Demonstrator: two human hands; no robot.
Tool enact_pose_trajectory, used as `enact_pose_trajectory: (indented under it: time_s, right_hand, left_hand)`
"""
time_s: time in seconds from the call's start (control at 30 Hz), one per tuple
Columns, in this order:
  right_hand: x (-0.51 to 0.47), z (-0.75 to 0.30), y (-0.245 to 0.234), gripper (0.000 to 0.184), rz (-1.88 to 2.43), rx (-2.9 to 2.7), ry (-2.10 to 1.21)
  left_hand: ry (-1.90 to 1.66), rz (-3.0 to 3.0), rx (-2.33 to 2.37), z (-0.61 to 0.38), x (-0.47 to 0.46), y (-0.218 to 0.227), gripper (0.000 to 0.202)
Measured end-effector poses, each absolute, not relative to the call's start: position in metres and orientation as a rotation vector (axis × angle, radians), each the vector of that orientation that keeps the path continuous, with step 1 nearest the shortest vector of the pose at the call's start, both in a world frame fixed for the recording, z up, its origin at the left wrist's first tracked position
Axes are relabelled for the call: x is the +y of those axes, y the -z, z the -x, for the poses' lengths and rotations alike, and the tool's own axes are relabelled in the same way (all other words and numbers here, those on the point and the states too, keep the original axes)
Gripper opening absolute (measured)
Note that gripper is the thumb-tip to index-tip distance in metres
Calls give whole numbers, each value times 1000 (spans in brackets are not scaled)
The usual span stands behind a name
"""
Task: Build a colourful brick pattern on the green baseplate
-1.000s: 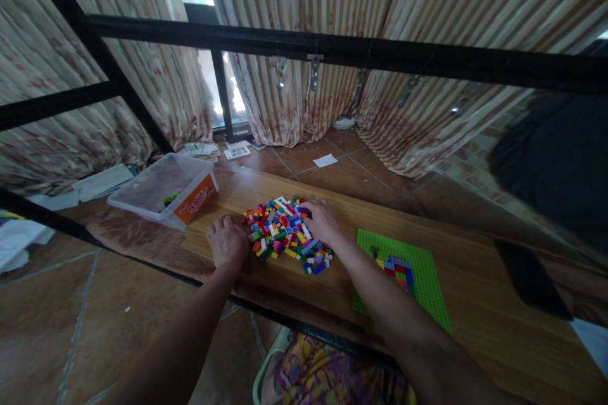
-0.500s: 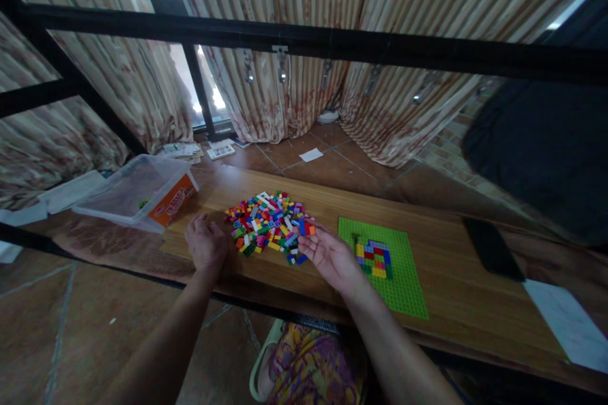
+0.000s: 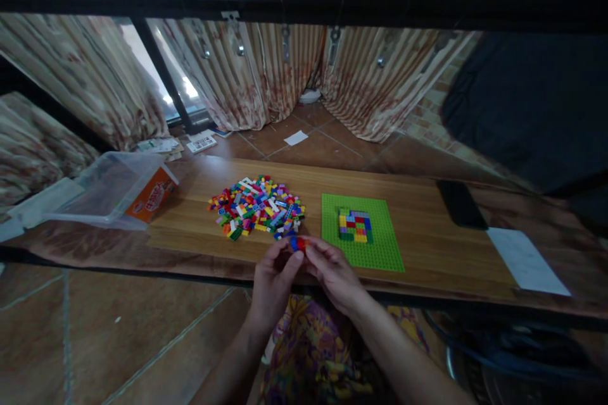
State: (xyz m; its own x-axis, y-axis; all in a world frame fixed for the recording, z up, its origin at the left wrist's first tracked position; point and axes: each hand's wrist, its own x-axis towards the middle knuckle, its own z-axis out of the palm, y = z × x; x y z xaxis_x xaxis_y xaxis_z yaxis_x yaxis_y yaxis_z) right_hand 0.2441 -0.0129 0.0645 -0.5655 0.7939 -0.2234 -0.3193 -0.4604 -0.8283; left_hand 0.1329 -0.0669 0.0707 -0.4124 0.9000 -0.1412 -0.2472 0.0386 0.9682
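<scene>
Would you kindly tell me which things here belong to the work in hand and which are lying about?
Probably in use:
blue and red bricks, between left hand and right hand
brick pile
green baseplate
clear box

Likely lying about:
flat black object
white sheet beside it

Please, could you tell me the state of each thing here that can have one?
Left hand: pinching the small bricks
Right hand: gripping the same bricks
Small bricks: held between both hands
Brick pile: loose, heaped
Green baseplate: flat, partly built upon
Plastic box: open on top
Black slab: lying flat
Curtains: parted at left
</scene>
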Motion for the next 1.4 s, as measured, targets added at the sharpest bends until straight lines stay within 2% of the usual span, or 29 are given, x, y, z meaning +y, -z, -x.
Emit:
enact_pose_trajectory:
  time_s: [0.13,0.23,0.43,1.03,1.17,1.4]
  right_hand:
    - [-19,-253,-62,27,942,-1228,-1776]
    - [-20,-259,-62,23,959,-1265,-1692]
    - [-24,-263,-67,14,924,-1267,-1721]
    - [-18,-258,-57,29,1028,-997,-1933]
    - [-15,-258,-50,28,1057,-1047,-1879]
    - [-21,-259,-50,23,976,-1169,-1875]
  left_hand:
    - [-1563,-748,1402,-134,-73,-71,21]
    - [-1544,-792,1420,-136,-79,-75,17]
    - [-1479,-775,1361,-140,-83,-81,16]
    - [-1414,-430,1201,-133,-74,-57,27]
    - [-1418,-410,1205,-134,-73,-56,33]
    - [-1342,-561,1295,-138,-71,-60,27]
